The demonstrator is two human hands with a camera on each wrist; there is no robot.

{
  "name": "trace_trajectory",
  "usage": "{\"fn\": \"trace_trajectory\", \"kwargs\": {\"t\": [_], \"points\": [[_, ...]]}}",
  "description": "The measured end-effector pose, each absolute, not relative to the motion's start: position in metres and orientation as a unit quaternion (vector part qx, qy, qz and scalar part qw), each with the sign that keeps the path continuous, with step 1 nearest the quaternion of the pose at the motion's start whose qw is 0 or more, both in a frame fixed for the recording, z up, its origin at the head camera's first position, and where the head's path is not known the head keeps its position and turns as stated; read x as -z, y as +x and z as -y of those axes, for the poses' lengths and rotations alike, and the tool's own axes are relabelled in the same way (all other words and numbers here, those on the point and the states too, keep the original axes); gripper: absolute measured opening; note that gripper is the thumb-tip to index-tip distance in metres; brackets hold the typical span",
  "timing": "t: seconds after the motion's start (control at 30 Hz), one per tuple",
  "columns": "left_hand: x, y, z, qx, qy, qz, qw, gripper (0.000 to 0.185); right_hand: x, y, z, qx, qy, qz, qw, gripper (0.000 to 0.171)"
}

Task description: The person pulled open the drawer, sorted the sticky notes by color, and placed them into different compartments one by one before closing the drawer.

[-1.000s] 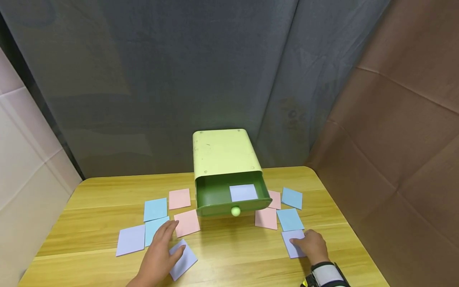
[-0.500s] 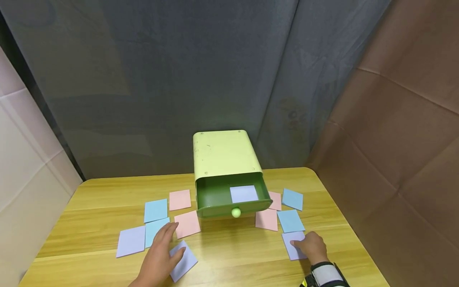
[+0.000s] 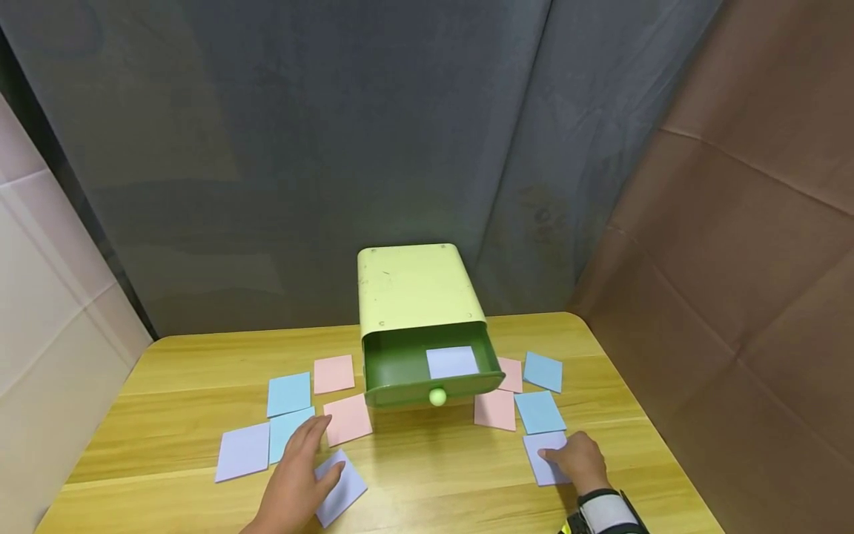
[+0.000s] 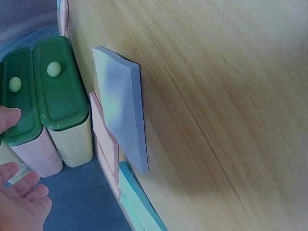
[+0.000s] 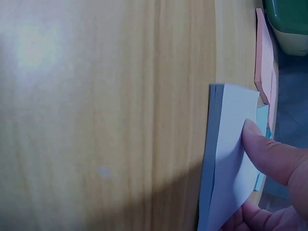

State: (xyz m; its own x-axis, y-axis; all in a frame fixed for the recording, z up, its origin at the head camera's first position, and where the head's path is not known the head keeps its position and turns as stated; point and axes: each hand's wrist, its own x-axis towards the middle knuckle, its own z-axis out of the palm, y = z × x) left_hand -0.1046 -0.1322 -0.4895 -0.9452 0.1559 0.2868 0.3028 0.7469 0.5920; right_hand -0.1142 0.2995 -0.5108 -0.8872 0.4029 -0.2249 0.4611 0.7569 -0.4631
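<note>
From the head view: left hand (image 3: 293, 478) flat and spread, thumb lying on a purple note (image 3: 342, 487) at the near left of the wooden table (image 3: 427, 475), fingertips reaching towards a blue note (image 3: 288, 430) and a pink note (image 3: 348, 419); nothing gripped. Right hand (image 3: 579, 460) resting on another purple note (image 3: 545, 457) at the near right, fingers bent over its near edge, a strap on the wrist. Counted on the tabletop: three purple, four blue, four pink, plus one purple square inside the open drawer (image 3: 400, 367) of the pale green box (image 3: 414, 289), which stands mid-table between the two groups, round knob (image 3: 437, 397) facing forward. Grey cloth behind, brown sheet to the right. From the left wrist view: only fingertips of the left hand (image 4: 19, 192) at the lower left edge, loose and apart from the purple pad (image 4: 122, 113), whose corner lifts slightly off the wood; pink and blue pads stacked just beyond it, the green drawer front (image 4: 60, 91) with knob behind, seemingly doubled. From the right wrist view: thumb (image 5: 272, 156) of the right hand pressed on top of the purple pad (image 5: 231, 144), fingers curled under its near edge, a pinch on the pad; pink and blue pads just past it, a corner of the drawer at the top right.
</note>
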Motion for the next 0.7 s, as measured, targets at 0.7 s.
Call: {"fn": "trace_trajectory", "kwargs": {"t": [0.7], "points": [[0.4868,-0.1039,0.1341,0.334,-0.117,0.930,0.097,0.065,0.5109,-0.1131,-0.2981,0.328,0.221,-0.919,0.005,0.036]]}}
